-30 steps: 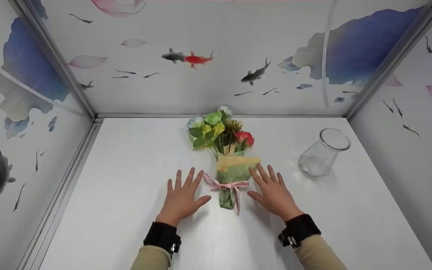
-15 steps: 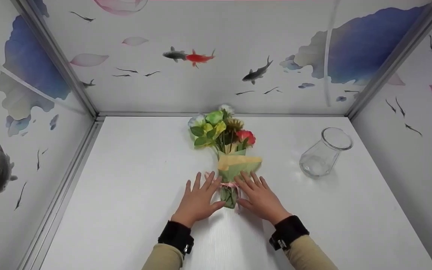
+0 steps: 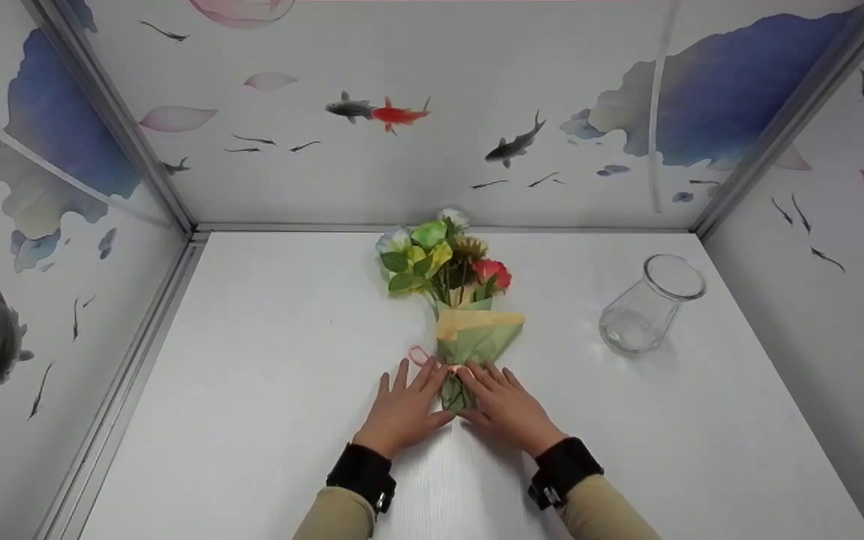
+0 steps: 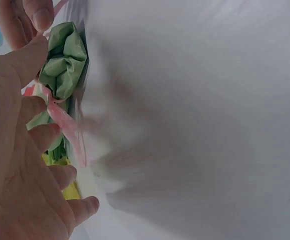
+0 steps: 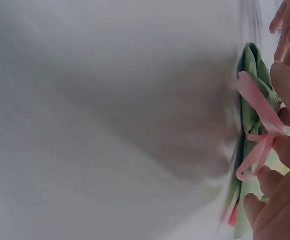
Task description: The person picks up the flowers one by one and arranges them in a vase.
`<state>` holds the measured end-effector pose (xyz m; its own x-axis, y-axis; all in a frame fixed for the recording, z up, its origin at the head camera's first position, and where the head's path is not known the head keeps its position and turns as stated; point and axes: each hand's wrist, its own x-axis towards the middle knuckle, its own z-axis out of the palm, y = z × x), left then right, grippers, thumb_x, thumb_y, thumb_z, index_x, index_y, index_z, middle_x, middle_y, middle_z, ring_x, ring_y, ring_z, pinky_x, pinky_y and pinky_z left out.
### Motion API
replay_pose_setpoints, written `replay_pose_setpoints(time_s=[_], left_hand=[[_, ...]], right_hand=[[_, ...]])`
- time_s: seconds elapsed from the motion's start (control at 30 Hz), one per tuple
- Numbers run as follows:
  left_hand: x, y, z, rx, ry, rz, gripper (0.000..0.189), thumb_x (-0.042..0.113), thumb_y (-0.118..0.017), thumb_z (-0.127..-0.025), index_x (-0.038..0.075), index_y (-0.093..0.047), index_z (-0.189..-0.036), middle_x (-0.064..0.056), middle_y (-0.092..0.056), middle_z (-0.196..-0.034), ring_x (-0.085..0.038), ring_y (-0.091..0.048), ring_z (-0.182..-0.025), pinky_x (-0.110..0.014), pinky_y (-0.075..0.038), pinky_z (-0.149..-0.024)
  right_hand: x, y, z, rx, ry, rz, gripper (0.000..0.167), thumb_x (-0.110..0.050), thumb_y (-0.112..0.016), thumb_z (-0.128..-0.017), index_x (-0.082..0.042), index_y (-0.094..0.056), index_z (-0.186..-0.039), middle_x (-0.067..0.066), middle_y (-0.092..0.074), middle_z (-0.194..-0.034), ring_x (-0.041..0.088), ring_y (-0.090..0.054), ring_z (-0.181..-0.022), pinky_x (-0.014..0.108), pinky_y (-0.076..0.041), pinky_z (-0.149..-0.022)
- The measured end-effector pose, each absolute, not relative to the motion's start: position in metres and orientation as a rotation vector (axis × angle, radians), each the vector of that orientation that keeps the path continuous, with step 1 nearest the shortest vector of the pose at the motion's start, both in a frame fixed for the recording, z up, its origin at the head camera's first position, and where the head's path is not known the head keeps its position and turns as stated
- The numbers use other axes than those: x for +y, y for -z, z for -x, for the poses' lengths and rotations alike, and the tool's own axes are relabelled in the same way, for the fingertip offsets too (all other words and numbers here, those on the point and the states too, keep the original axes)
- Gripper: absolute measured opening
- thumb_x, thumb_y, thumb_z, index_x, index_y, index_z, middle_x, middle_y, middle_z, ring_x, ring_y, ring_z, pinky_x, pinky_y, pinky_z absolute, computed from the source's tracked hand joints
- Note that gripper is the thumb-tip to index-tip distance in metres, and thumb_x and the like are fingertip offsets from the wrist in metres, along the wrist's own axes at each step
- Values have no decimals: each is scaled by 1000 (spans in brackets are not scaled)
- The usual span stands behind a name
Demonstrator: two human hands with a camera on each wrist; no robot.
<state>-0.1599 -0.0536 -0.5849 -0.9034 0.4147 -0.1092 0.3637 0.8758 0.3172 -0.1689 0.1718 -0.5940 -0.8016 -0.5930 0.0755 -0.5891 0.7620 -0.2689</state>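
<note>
A bouquet of flowers (image 3: 428, 255) lies on the white table, its stems in green and yellow wrapping paper (image 3: 477, 343). Around the lower wrap runs a pink ribbon (image 5: 260, 106), tied in a bow. My left hand (image 3: 404, 409) is at the left side of the tie, fingers spread and fairly straight, fingertips right at the ribbon. From the other side my right hand (image 3: 513, 409) reaches over the bow with loosely bent fingers. Both thumbs are near the folded bottom of the wrap (image 4: 64, 62). In the head view the hands hide most of the bow.
To the right a clear glass jar (image 3: 638, 322) with a wide mouth leans on the table (image 3: 274, 337). White walls with painted fish and lotus leaves close in the back and both sides, joined by grey metal rails (image 3: 439, 228).
Both hands have moved inward from either side of the bouquet to the ribbon, so they now cover most of the bow. The bouquet and jar have stayed in place.
</note>
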Motion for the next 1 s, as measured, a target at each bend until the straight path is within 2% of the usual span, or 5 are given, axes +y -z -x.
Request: replay_pose_setpoints(time_s=[0.4, 0.73, 0.8, 0.87, 1.0], left_hand=[[-53, 589, 160, 2818, -479, -569, 75, 52, -58, -101, 18, -32, -162, -7, -38, -163, -50, -27, -149, -72, -23, -114], [-59, 587, 164, 2874, -628, -583, 67, 35, -65, -101, 12, -38, -158, -18, -35, -162, -49, -39, -143, -73, -30, -109], [-60, 589, 164, 2913, -694, -562, 66, 29, -68, -99, 9, -40, -155, -22, -36, -159, -48, -51, -133, -71, -36, -106], [-62, 590, 165, 2950, -765, -528, 62, 23, -72, -96, 7, -44, -149, -23, -39, -152, -49, -60, -116, -66, -48, -95], [-63, 592, 165, 2989, -845, -473, 47, 18, -76, -93, 5, -48, -129, -18, -42, -130, -43, -63, -89, -53, -56, -70]], right_hand=[[170, 605, 167, 2895, 623, 926, 63, -22, -67, -100, -3, -42, -155, 19, -42, -158, 46, -38, -145, 57, -36, -114], [168, 606, 165, 2866, 707, 867, 62, -23, -65, -101, -8, -42, -156, 16, -43, -158, 42, -38, -146, 57, -32, -117], [167, 606, 164, 2863, 717, 871, 62, -23, -65, -100, -8, -42, -156, 17, -43, -158, 43, -38, -146, 57, -33, -117], [167, 606, 164, 2855, 736, 876, 63, -22, -66, -100, -7, -42, -156, 18, -44, -158, 43, -38, -146, 56, -34, -116], [167, 605, 161, 2848, 747, 904, 63, -20, -67, -99, -5, -42, -155, 20, -44, -157, 45, -39, -145, 57, -33, -116]])
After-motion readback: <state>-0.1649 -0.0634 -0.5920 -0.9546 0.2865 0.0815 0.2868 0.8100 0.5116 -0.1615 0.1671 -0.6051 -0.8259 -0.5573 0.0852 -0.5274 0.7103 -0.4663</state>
